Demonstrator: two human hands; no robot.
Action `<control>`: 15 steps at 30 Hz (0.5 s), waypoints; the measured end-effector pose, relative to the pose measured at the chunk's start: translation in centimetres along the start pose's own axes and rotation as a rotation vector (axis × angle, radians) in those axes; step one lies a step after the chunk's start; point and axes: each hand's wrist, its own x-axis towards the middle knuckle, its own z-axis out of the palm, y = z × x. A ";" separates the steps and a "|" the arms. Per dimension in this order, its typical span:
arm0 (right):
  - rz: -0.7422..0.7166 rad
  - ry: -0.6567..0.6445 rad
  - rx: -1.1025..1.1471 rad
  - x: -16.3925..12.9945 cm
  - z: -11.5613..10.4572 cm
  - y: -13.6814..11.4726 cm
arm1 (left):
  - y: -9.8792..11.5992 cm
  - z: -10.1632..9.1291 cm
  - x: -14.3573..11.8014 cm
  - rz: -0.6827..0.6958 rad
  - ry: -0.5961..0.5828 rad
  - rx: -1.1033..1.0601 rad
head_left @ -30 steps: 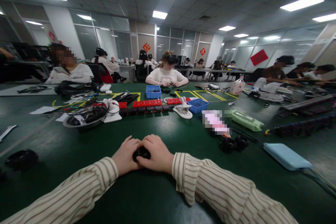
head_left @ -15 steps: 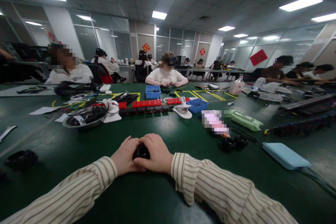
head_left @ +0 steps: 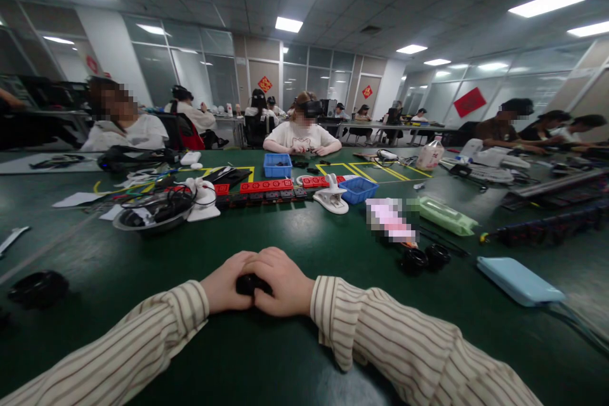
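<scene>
Both my hands close round a small, rounded black part (head_left: 254, 285) just above the green table (head_left: 285, 355). My left hand (head_left: 227, 282) grips it from the left, with its fingers partly covered by the other hand. Over the top and right side of the part lies my right hand (head_left: 280, 282), its fingers curled and the thumb pressed on the near side. Most of the black part is hidden, so its exact kind cannot be made out. Other glossy black round parts lie apart from my hands: one (head_left: 39, 289) at the left and a pair (head_left: 425, 258) at the right.
Ahead lie a metal bowl (head_left: 147, 226) of cables, red and black socket strips (head_left: 266, 188), a white clip stand (head_left: 332, 195) and blue baskets (head_left: 278, 166). On the right are a green packet (head_left: 442, 216) and a light-blue case (head_left: 520, 281). A person (head_left: 302, 130) sits opposite.
My right hand has rolled over the black part, with its thumb shifted. The part now shows as a flatter, wider shape instead of a round face.
</scene>
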 end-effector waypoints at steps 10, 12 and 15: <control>0.233 0.025 -0.150 0.1 -0.2 -0.4 | 0.9 0.1 -0.2 -0.115 0.060 0.254; 0.276 -0.008 -0.171 0.2 -0.1 -0.3 | 1.1 0.1 -0.1 -0.104 0.049 0.248; 0.271 -0.014 -0.148 0.3 0.1 -0.2 | 1.2 0.0 0.0 -0.086 0.046 0.205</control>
